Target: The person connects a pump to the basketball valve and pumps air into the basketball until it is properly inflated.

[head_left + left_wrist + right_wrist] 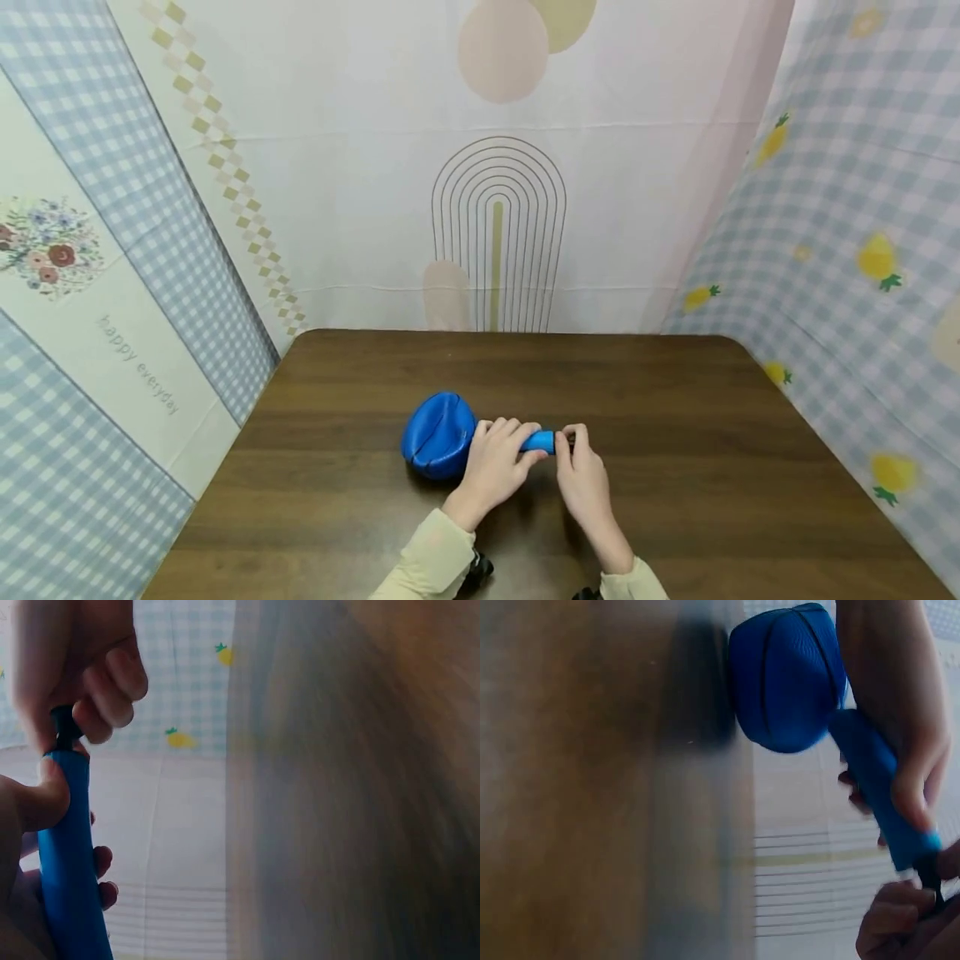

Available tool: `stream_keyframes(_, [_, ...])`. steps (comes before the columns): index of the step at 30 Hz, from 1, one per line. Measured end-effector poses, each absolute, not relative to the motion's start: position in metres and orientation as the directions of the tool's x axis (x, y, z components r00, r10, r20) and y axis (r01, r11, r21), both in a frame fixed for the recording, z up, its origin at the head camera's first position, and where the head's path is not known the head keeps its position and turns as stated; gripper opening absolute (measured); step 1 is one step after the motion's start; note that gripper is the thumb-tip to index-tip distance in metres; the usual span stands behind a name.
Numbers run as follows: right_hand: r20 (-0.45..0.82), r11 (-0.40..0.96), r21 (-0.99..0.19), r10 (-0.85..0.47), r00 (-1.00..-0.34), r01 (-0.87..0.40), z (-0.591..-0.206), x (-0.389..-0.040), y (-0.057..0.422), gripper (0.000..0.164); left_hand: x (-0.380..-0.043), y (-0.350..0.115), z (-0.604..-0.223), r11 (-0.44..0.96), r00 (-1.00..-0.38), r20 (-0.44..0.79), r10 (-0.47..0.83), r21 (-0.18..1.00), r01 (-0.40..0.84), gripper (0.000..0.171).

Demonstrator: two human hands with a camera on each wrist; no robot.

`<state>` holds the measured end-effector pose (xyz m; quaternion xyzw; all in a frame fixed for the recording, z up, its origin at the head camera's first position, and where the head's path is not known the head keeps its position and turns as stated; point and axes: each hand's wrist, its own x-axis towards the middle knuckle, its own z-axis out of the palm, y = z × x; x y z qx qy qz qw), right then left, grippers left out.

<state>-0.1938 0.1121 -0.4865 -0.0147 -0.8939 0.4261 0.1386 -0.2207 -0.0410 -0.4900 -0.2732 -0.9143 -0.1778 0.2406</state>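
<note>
A blue ball [435,439], dented on top and marked with black seams, is left of my hands in the head view. Beside it my left hand [491,462] grips the blue barrel of a hand pump [537,442], thumb lying along it. With its fingers, my right hand [583,483] holds the black handle [63,720] at the pump's other end. In the right wrist view the barrel's far end comes close to the ball [787,679]; whether they are joined, I cannot tell.
Everything is over a brown wooden table [712,467]. A white cloth with printed arches [498,242] hangs behind it. Checked cloths flank both sides, the right one [825,275] printed with yellow fruit.
</note>
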Motion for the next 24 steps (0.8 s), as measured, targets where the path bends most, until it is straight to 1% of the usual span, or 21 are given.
stream_keyframes(3, [0.214,0.646,-0.759,0.130,-0.968,-0.081,-0.488,-0.192,0.118,0.022,-0.222,-0.048,-0.488,0.768,-0.732,0.533,0.425,0.215,0.603,0.036])
stream_keyframes(5, [0.224,0.657,-0.749,0.138,-0.965,-0.081,-0.486,-0.192,0.126,0.023,-0.224,-0.053,-0.485,0.760,-0.740,0.525,0.421,0.241,0.603,0.036])
stream_keyframes(11, [0.309,0.654,-0.753,0.254,-0.917,-0.072,-0.475,-0.193,0.151,0.026,-0.230,-0.063,-0.477,0.785,-0.780,0.511,0.361,0.286,0.550,0.037])
stream_keyframes(14, [0.344,0.648,-0.759,0.317,-0.884,-0.063,-0.476,-0.194,0.147,0.024,-0.230,-0.057,-0.481,0.788,-0.774,0.535,0.339,0.287,0.544,0.036])
stream_keyframes(17, [0.359,0.662,-0.748,0.346,-0.867,-0.046,-0.481,-0.196,0.132,0.022,-0.227,-0.046,-0.487,0.782,-0.738,0.590,0.328,0.269,0.562,0.035])
stream_keyframes(21, [0.314,0.676,-0.736,0.290,-0.904,-0.039,-0.488,-0.195,0.112,0.022,-0.220,-0.038,-0.494,0.767,-0.689,0.646,0.330,0.242,0.595,0.035])
stream_keyframes(24, [0.267,0.683,-0.728,0.195,-0.944,-0.064,-0.490,-0.194,0.110,0.024,-0.217,-0.041,-0.495,0.761,-0.678,0.650,0.344,0.230,0.607,0.035])
